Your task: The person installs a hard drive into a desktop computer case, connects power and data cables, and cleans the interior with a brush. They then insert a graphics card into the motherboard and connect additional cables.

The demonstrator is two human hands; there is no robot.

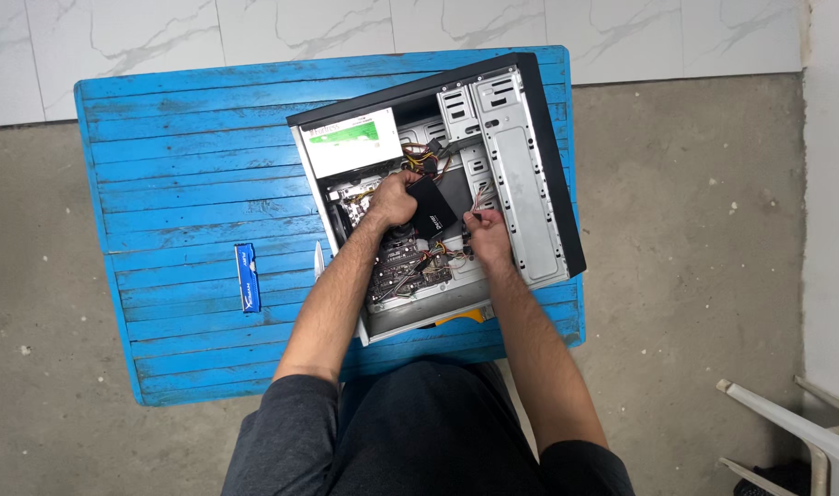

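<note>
Solid-state drive [433, 206], a flat black slab, sits inside the open computer case [530, 174], held above the motherboard [401, 266] by the left hand [394, 197], which is clenched around its near-left edge. The right hand [487, 230] pinches a thin cable or connector [475, 209] just beside the drive's right corner; whether the plug is already seated I cannot tell.

Risks, as I judge them: the drive is gripped by one edge only, so it could tip or slip and drop onto the motherboard and the red-and-yellow wire bundles [438, 253] beneath it. A connector pushed in at an angle could bend or crack its small tab. Both forearms cross the case's sheet-metal rim, and the drive cage [493, 119] has sharp stamped edges close to the right hand's knuckles. Tugging the cable could also strain the loose wires near the power supply [351, 140].

The case lies on its side on a blue slatted wooden bench [190, 184], reaching close to the right edge, so a hard push might shift it. A blue memory module [247, 277] lies well apart to the left, and something pale lies just beside the left forearm [318, 260]. A white plastic chair [805, 432] stands on the concrete floor [695, 276].
</note>
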